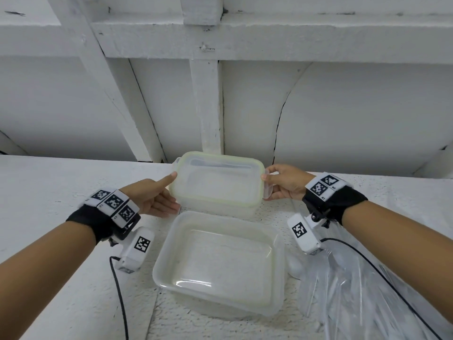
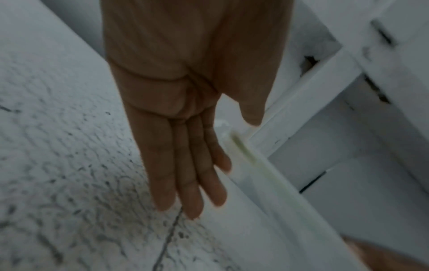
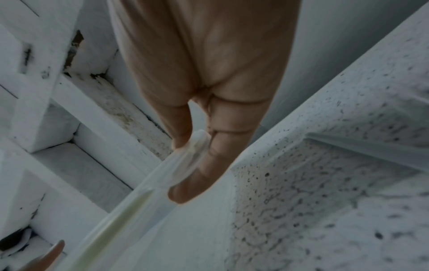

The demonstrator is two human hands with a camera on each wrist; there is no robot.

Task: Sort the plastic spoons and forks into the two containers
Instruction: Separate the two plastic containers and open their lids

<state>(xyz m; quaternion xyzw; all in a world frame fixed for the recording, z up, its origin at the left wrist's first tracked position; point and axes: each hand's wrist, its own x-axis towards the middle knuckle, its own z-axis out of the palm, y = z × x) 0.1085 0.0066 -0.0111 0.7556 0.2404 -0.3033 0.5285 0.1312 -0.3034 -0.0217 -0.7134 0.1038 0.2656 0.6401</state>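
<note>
Container lid [image 1: 217, 181], light and stiff, lifted over far container [image 1: 242, 212].
Pinched at side tab by right hand [image 1: 285, 184]; steadied by flat, straight-fingered left hand [image 1: 154, 196].

where the three cameras look

the head view looks forward and down from above at both hands. each wrist view looks close along its own hand: left hand [image 2: 185, 128], right hand [image 3: 209, 110]. all three share the lid [image 1: 217, 177].
</note>
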